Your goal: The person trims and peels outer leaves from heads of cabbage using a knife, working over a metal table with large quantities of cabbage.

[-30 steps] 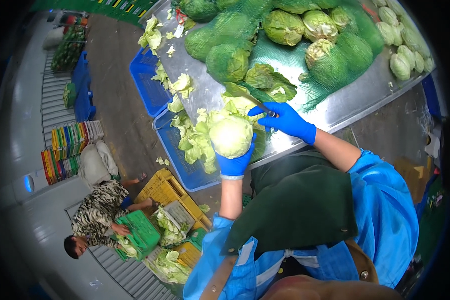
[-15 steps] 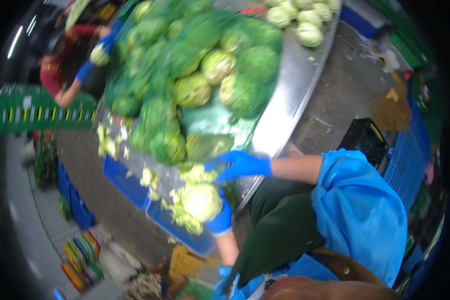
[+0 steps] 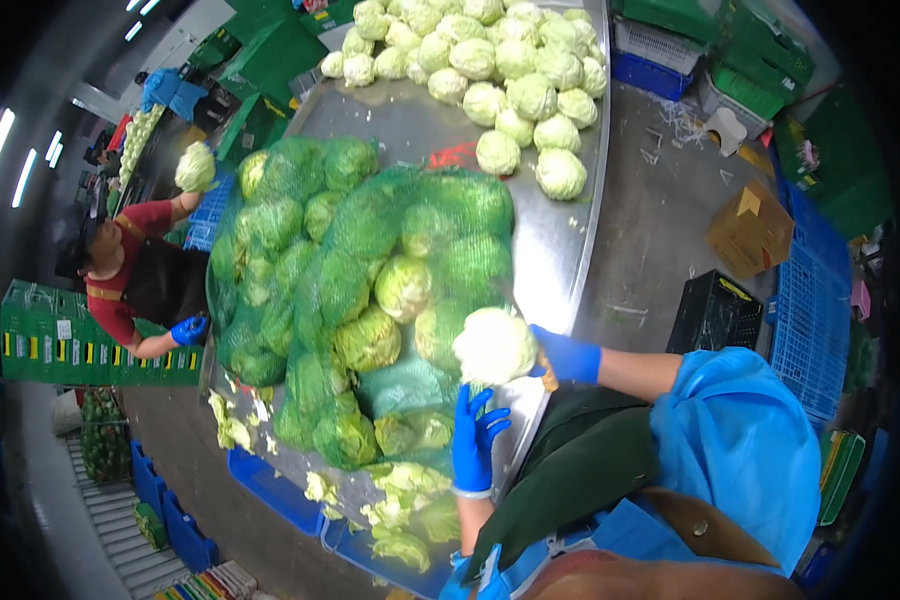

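A trimmed pale cabbage (image 3: 494, 347) is raised above the near edge of the metal table. My right hand (image 3: 567, 356), in a blue glove, grips it from the right, the fingers partly hidden behind it. A small brown piece shows below that hand; I cannot tell what it is. Just under the cabbage, my gloved left hand (image 3: 477, 440) is open, fingers apart and pointing up. Beyond my hands lie green net sacks (image 3: 345, 255) of untrimmed cabbages, one with its mouth open toward me. Loose cabbage leaves (image 3: 407, 490) lie on the table's near left corner.
Trimmed cabbages (image 3: 515, 60) are heaped at the table's (image 3: 560, 265) far end. Blue bins (image 3: 270, 490) stand below its left edge. Across the table, a co-worker (image 3: 140, 260) holds up a cabbage. A black crate (image 3: 715, 315) and cardboard box (image 3: 750, 228) stand on the right.
The cabbage has moved up and right, from my left hand into my right. My left hand has let go and opened. The view has shifted, showing more of the far heap.
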`<state>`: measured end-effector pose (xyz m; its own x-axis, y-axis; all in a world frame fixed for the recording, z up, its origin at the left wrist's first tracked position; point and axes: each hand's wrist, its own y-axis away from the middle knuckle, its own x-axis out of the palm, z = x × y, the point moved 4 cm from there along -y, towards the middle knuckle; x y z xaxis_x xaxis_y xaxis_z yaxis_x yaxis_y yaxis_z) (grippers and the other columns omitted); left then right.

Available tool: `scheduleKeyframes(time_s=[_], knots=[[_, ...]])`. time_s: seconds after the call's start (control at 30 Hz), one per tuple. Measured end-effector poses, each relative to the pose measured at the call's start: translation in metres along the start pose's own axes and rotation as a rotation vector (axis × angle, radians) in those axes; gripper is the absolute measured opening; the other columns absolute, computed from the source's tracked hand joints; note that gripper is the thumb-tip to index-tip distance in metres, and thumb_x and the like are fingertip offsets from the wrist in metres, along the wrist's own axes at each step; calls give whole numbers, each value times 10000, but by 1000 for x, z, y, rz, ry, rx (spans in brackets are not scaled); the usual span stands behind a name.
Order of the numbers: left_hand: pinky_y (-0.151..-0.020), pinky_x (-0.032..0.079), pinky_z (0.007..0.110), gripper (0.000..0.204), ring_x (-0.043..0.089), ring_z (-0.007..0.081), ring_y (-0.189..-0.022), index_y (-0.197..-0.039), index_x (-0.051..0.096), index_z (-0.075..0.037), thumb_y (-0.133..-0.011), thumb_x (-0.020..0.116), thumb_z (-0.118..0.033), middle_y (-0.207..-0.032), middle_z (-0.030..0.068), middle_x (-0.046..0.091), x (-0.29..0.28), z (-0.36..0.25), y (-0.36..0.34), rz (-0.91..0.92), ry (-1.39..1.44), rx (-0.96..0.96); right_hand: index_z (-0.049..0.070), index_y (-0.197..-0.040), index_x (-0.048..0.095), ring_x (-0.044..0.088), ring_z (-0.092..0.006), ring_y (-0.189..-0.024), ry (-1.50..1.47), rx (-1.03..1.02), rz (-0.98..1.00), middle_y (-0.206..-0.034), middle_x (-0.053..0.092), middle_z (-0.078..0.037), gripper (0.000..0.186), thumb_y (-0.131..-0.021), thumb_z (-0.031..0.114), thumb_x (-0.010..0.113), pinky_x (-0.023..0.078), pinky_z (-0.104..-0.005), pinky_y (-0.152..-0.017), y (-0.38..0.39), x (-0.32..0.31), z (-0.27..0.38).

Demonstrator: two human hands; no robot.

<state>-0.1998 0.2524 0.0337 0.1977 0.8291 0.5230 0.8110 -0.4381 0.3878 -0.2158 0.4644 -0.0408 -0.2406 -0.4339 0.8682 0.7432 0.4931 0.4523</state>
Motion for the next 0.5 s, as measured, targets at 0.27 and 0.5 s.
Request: scheduleKeyframes(time_s=[0.27,0.5], knots=[[-861,534,338,432,647,243,-966,-1311,550,8,-984,549,-273,-1135,147,650,-22,48,-118,-268,67,-137,114,-1056,608,479,-163,-504,28,-524,-329,-673,545,-57,614,-915,693,459,390,-287,-440,47,-30,203],[-821,538,308,382,653,194,-908,-1309,559,-15,-987,560,-221,-1129,118,665,5,23,-142,-157,-144,-145,158,-946,630,430,-131,-422,-32,-836,-478,-556,444,-8,568,-861,713,541,348,-279,-384,65,-42,288]])
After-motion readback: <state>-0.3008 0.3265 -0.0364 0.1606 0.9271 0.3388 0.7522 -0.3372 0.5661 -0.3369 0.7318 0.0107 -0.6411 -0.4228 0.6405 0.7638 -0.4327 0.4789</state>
